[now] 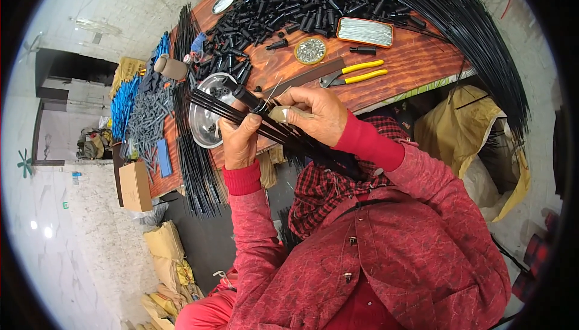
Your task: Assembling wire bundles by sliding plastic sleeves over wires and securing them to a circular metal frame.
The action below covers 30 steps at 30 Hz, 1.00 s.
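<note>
Rods (pixel 220 109) — held over the bowl (pixel 202 130), left hand (pixel 241 142) fingers pinching them. Tube (pixel 246 95) — alongside, near right hand (pixel 318 113), whose finger grip I cannot tell. I'd advise: left steady, right moves small.

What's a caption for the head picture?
Left hand and right hand handle thin black rods at a red-brown wooden table.

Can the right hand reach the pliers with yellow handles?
Probably yes: the pliers lie uncovered near the right hand, though it seems busy at the black rods.
</note>
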Each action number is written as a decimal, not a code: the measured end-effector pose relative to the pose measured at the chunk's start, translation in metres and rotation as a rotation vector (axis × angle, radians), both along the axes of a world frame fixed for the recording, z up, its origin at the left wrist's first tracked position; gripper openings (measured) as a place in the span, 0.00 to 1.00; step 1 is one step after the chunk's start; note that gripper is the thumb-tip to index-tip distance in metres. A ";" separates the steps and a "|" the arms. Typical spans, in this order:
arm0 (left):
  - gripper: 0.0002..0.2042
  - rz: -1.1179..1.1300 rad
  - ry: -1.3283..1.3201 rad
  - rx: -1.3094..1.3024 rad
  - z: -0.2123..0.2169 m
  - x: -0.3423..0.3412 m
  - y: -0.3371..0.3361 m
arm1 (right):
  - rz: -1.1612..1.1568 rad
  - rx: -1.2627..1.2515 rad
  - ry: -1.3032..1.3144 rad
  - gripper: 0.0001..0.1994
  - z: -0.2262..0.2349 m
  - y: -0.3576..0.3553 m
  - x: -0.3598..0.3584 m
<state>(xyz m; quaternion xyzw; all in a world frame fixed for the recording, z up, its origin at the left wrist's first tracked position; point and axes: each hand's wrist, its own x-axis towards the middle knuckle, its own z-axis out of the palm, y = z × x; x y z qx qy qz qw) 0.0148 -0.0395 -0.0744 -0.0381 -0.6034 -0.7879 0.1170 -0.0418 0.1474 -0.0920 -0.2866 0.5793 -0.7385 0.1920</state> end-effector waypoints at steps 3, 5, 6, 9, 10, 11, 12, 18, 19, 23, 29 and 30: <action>0.21 0.049 0.009 -0.031 -0.001 0.000 0.001 | -0.011 0.045 0.030 0.07 0.002 0.001 0.001; 0.22 0.063 -0.005 -0.014 0.000 0.000 0.003 | -0.034 0.070 0.057 0.07 0.006 0.001 0.000; 0.23 0.077 -0.019 0.003 0.000 0.000 0.003 | -0.058 0.095 0.085 0.07 0.007 0.001 0.000; 0.23 0.045 -0.021 0.012 0.000 -0.001 0.002 | 0.006 -0.001 -0.021 0.06 0.000 -0.002 -0.004; 0.23 0.045 -0.022 0.012 0.001 -0.002 0.002 | 0.006 -0.002 -0.021 0.06 -0.001 -0.002 -0.006; 0.23 0.029 -0.030 0.018 0.001 -0.002 0.001 | 0.025 -0.037 -0.034 0.06 -0.002 -0.002 -0.007; 0.24 0.014 -0.039 0.025 0.001 -0.002 0.000 | 0.043 -0.073 -0.046 0.06 -0.002 -0.002 -0.008; 0.23 -0.017 -0.084 0.040 0.003 -0.007 0.004 | 0.105 -0.030 -0.158 0.07 0.000 0.000 -0.017; 0.23 -0.019 -0.084 0.040 0.003 -0.008 0.005 | 0.103 -0.029 -0.158 0.07 0.000 0.001 -0.018; 0.23 0.004 -0.066 0.041 0.002 -0.011 0.009 | 0.099 -0.042 -0.082 0.08 0.000 0.002 -0.024; 0.23 0.027 -0.046 0.088 -0.003 -0.016 0.013 | 0.153 -0.065 -0.105 0.08 -0.001 0.008 -0.032; 0.23 0.021 -0.043 0.113 -0.005 -0.017 0.012 | 0.161 -0.081 -0.062 0.08 -0.002 0.007 -0.033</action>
